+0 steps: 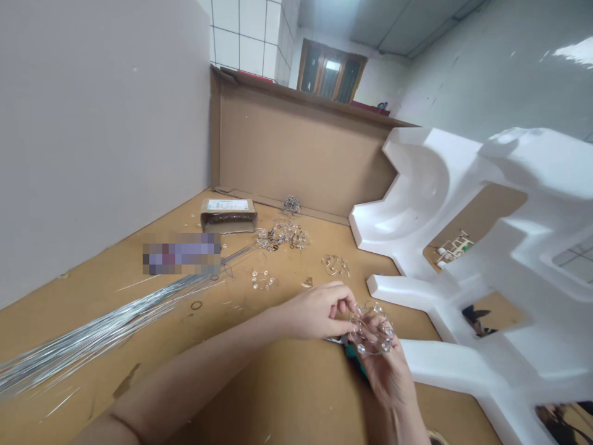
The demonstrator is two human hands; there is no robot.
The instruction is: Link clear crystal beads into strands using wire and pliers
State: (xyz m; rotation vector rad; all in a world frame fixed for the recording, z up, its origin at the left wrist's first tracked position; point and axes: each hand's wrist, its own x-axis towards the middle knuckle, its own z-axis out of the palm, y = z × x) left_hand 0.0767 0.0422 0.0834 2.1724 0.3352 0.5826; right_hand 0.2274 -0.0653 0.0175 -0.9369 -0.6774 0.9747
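My right hand (389,369), palm turned up, holds a ring of thin bent wire with clear round beads (370,327). At the near side of that ring, my left hand (322,311) pinches its wire between thumb and fingers. Partly hidden under both hands lies a tool with a green handle (354,357); its kind I cannot make out. Beyond the hands, another beaded wire piece (336,266) rests on the brown surface (278,395). A smaller set of clear beads (263,280) lies left of it.
A bundle of straight metal wires (139,315) stretches across the left. Behind it are a small open cardboard box (228,216), a tangled pile of beaded wire (282,235) and a dark wire clump (291,204). White moulded foam (435,358) borders the right, a cardboard wall (301,154) the back.
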